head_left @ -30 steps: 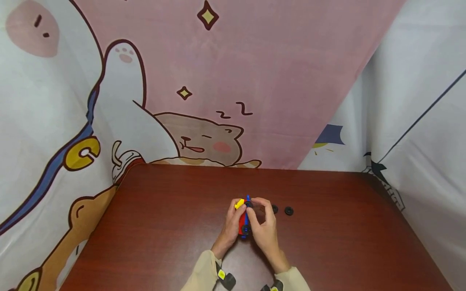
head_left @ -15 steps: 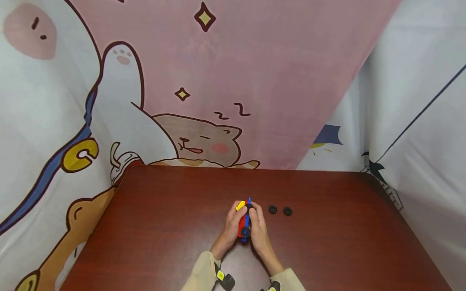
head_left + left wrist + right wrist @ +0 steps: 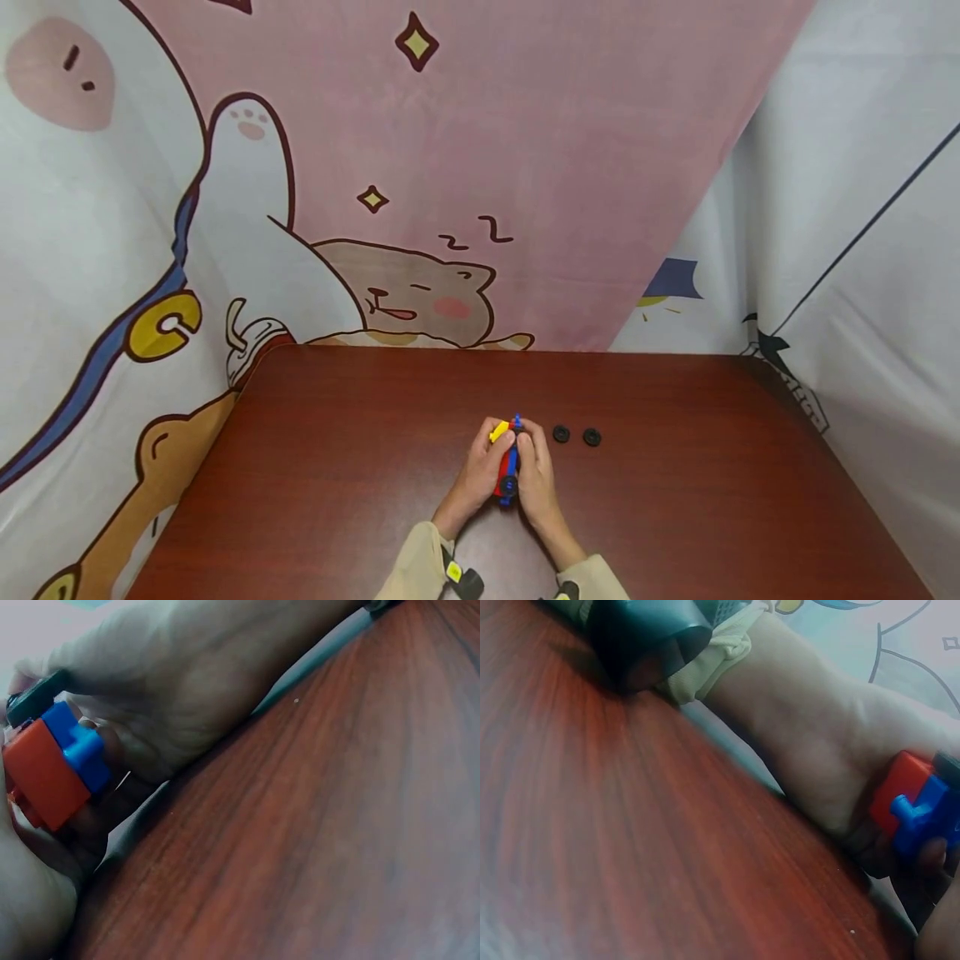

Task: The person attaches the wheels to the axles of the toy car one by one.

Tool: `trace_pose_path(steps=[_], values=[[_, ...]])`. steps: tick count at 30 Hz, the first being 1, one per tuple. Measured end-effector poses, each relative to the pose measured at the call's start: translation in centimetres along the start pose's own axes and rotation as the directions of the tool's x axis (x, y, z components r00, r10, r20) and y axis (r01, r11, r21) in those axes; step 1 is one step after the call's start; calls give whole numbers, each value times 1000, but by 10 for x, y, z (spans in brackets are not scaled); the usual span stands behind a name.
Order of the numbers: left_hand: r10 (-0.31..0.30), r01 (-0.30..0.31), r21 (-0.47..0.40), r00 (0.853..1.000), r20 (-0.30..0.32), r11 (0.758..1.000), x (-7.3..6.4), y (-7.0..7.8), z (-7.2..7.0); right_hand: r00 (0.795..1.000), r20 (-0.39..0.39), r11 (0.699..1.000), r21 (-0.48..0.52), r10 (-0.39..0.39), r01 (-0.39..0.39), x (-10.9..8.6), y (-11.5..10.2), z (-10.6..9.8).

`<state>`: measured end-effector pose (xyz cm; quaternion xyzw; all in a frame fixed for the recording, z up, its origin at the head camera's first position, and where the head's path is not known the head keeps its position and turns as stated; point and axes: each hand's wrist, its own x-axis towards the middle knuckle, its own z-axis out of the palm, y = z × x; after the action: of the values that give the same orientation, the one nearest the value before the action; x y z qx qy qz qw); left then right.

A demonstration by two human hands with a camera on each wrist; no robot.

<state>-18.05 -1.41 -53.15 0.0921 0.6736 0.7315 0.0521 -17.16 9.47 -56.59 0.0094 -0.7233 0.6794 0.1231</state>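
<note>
Between both hands, just above the table, is a small toy car (image 3: 504, 477) built of red and blue plastic blocks, its wheel side turned up. A yellow piece (image 3: 499, 431) shows at its far end and a black wheel (image 3: 508, 486) at the near end. My left hand (image 3: 474, 468) grips its left side, thumb on top by the far wheel. From the right, my right hand (image 3: 537, 482) holds it with the thumb against the far end; fingers underneath are hidden. The left wrist view shows the red block (image 3: 45, 776) and blue part (image 3: 82, 750) close up.
Two loose black tyres (image 3: 561, 433) lie side by side on the brown wooden table (image 3: 675, 483), just right of the hands. A printed cartoon cloth (image 3: 570, 167) hangs behind the table's far edge. Dark wrist devices (image 3: 465, 580) sit at the sleeves.
My right hand's fingers, spread out near the tyres a second ago, have drawn in against the car. Its thumb has come over the far wheel. Car and hands sit slightly lower in view.
</note>
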Motion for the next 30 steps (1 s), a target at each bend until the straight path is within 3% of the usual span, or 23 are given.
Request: trace_pose_path(steps=[2, 9, 14, 23, 27, 30], values=[[8, -8, 6, 1000, -1, 1000, -2, 3, 0, 1000, -2, 1000, 2, -6, 6, 0, 0, 0], [-4, 5, -44, 1000, 22, 999, 7, -26, -1, 1000, -9, 1000, 17, 14, -14, 0, -1, 0], [-10, 12, -81, 1000, 21, 997, 7, -29, -3, 999, -28, 998, 58, 18, -16, -1, -3, 2], [7, -1, -64, 995, 99, 998, 6, -27, -7, 980, -196, 983, 177, -15, 50, 0, -2, -1], [-5, 18, -139, 995, 95, 990, 7, -28, -6, 988, -154, 990, 140, 28, -6, 0, -2, -2], [-6, 17, -191, 998, 55, 982, 9, -28, -6, 994, -103, 994, 112, 31, -19, 0, -2, -2]])
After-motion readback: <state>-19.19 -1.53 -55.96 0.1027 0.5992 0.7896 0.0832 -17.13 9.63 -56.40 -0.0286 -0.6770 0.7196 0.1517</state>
